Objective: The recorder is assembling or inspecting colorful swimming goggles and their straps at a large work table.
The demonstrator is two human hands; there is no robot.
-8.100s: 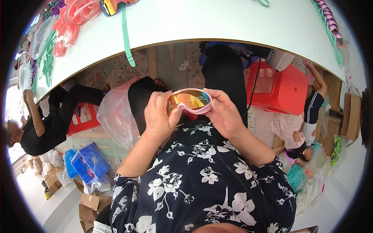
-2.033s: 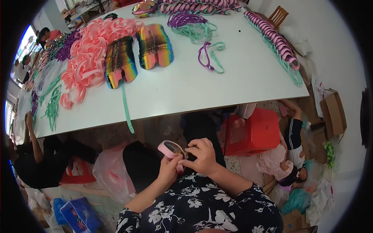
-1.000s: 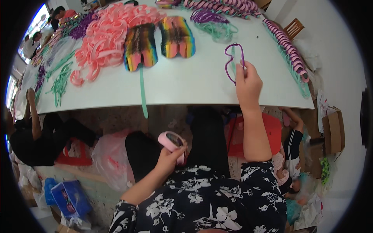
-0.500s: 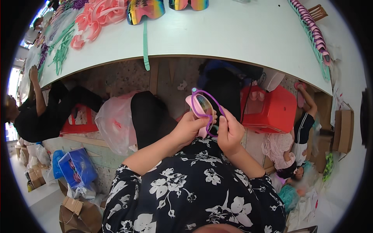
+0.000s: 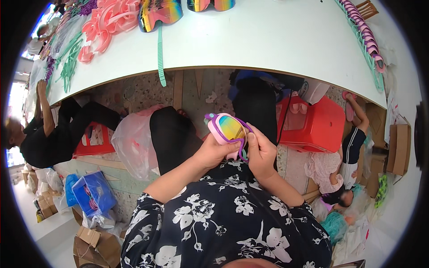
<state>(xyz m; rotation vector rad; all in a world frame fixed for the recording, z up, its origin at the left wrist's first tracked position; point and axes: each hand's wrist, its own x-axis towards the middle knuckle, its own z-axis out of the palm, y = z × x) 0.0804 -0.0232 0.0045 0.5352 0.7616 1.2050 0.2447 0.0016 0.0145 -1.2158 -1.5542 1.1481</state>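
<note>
Over my lap I hold a pair of swim goggles [image 5: 230, 128] with a pink body, a purple frame and a shiny yellow-rainbow lens. My left hand [image 5: 215, 150] is closed round the pink lower left side, thumb across the front. Against the purple rim on the other side, my right hand [image 5: 260, 149] pinches the edge between thumb and fingers. A bit of green shows below the goggles near my right hand. My palms hide part of the goggles.
On the white table [image 5: 250, 42] lie rainbow-lensed goggles [image 5: 161, 12] with a green strap, pink straps [image 5: 107, 27] and a row of stacked purple-pink goggles [image 5: 364, 33]. A red stool [image 5: 315, 127], plastic bag [image 5: 136, 140] and blue crate [image 5: 94, 192] stand around. Other people sit at both sides.
The goggles have turned so the lens faces up toward me, and the purple frame now sits round the pink body. My right hand has shifted slightly left. The view has moved a little.
</note>
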